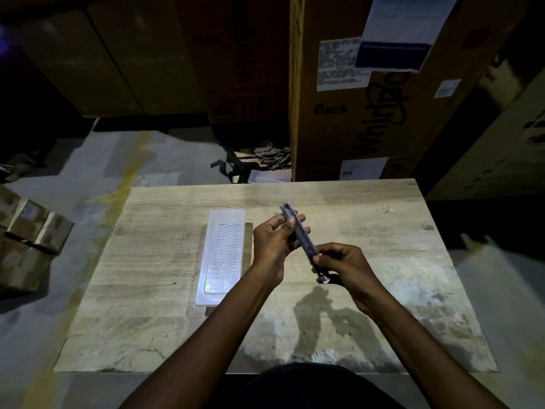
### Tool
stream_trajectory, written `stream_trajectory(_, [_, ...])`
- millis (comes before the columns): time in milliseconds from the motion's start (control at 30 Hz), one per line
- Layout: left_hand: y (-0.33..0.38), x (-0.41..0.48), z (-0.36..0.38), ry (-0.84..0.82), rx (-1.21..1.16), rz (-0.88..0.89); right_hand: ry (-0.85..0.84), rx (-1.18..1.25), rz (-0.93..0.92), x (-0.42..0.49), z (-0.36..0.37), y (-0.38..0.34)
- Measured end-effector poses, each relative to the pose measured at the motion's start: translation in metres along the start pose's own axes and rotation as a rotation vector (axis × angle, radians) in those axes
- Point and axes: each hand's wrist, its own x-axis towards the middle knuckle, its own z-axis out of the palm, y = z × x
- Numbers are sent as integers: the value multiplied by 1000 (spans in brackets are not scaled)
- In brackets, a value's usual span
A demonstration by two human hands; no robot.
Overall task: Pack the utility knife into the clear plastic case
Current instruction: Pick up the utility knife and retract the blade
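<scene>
A long grey utility knife [301, 235] is held above the middle of the wooden table [398, 261], slanting from far left to near right. My left hand [274, 242] grips its far half, thumb on top. My right hand [342, 265] pinches its near end, where a small metal part sticks out below my fingers. The clear plastic case [222, 256] lies flat on the table just left of my left hand, long side running away from me, with a wavy ribbed panel facing up. Whether the case is open or closed I cannot tell.
Tall cardboard boxes [368, 98] with paper labels stand right behind the table's far edge. More boxes [26, 231] sit on the floor at the left. Straps and scraps [259, 160] lie on the concrete floor beyond the table.
</scene>
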Motion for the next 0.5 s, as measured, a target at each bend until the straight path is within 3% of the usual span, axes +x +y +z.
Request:
stream_trajectory(167, [-36,14,-11,36,161,-54,140,-130,63,18,-17,28])
stream_trajectory(367, [-61,29,-61,165,812,119,436,-291,266,56,-41,96])
stream_trajectory(500, [-85,33,-121,168,1068,64,525,-345,377,74,-46,122])
